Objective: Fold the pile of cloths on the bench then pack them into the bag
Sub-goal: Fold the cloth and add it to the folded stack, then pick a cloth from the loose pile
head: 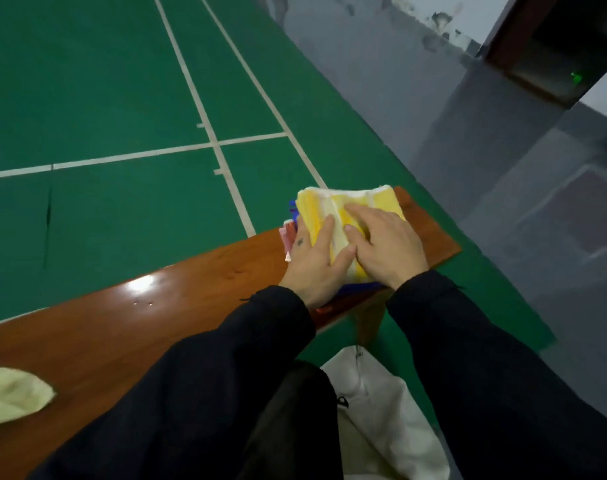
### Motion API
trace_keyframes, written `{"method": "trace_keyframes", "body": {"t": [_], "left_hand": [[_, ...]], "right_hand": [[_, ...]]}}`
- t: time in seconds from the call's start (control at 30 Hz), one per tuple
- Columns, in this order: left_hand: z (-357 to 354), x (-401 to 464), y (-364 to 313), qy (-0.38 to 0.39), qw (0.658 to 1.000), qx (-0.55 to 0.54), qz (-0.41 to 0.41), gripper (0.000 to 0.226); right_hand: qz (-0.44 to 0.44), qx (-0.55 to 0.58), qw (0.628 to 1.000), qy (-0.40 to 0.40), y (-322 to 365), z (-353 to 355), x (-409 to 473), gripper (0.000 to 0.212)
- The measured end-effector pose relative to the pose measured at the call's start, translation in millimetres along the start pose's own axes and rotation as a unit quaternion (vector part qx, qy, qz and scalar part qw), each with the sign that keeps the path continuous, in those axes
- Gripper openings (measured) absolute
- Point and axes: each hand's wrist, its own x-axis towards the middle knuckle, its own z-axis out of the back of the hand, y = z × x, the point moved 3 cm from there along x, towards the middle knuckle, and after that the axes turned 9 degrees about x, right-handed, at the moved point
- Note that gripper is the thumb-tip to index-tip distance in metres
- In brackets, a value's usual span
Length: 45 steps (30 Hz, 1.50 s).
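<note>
Both hands lay flat, fingers straight: the left hand (312, 261) and right hand (385, 244) pressed a folded yellow cloth (333, 206) onto a stack at the bench (156, 306) end. A pale cloth (11, 396) waited unfolded. The white bag (381, 410) sat below (contents hidden), so packing seemed unstarted.

Both arms are covered to the wrists by long dark sleeves (246, 344) of smooth, jacket-like fabric. A small dark mark is seen on the back of the left hand (312, 258). The right hand (385, 244) is bare.
</note>
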Motion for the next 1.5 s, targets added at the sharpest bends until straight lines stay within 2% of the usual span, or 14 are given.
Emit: {"method": "trace_keyframes", "body": {"t": [0.1,0.23,0.5,0.6,0.73,0.93,1.03,1.1,1.13,1.2,1.3,1.33,1.43,1.5], "left_hand": [[-6.2,-2.0,7.3,0.007,1.0,-0.031,0.0,0.075],[3.4,-7.1,12.5,-0.026,0.996,-0.08,0.013,0.083],[38.1,-27.8,9.8,-0.078,0.991,-0.107,0.018,0.07],[55.6,-48.9,11.0,-0.116,0.987,-0.112,0.019,0.061],[87.9,-92.1,30.2,-0.189,0.973,-0.13,0.035,0.035],[138.4,-188.1,118.6,-0.298,0.939,-0.149,0.089,0.017],[158.2,-251.9,181.8,-0.329,0.929,-0.058,0.159,0.025],[172.0,-294.5,223.4,-0.314,0.918,0.06,0.234,0.033],[179.8,-314.8,240.6,-0.301,0.901,0.148,0.276,0.036],[197.5,-352.2,266.8,-0.301,0.844,0.291,0.334,0.041],[223.0,-395.2,291.5,-0.331,0.789,0.384,0.347,0.043],[225.9,-404.0,300.9,-0.287,0.782,0.439,0.337,0.045],[220.3,-421.7,329.2,-0.077,0.761,0.581,0.277,0.05],[220.5,-432.5,339.3,-0.032,0.743,0.625,0.237,0.049]], "right_hand": [[-0.007,0.007,0.999,0.052,-6.1,-9.5,0.0,0.044],[0.011,0.015,0.999,0.029,3.9,-1.2,0.1,0.041],[0.075,0.03,0.996,-0.033,49.0,8.5,-20.4,0.027],[0.08,0.048,0.994,-0.047,70.8,6.1,-30.0,0.024],[0.119,0.071,0.989,-0.043,111.7,-10.9,-44.9,0.021],[0.213,0.121,0.969,0.017,213.1,-60.5,-72.6,0.018],[0.261,0.152,0.951,0.063,269.1,-101.1,-92.2,0.016],[0.281,0.165,0.94,0.105,308.2,-129.3,-108.9,0.016],[0.288,0.166,0.935,0.125,325.8,-142.8,-117.8,0.017],[0.305,0.169,0.923,0.161,355.6,-167.1,-135.3,0.017],[0.333,0.17,0.908,0.189,387.0,-191.3,-154.8,0.016],[0.338,0.168,0.905,0.196,393.7,-197.2,-158.8,0.016],[0.342,0.154,0.901,0.215,406.5,-210.9,-167.2,0.018],[0.34,0.146,0.901,0.226,412.8,-216.6,-170.8,0.018]]}}
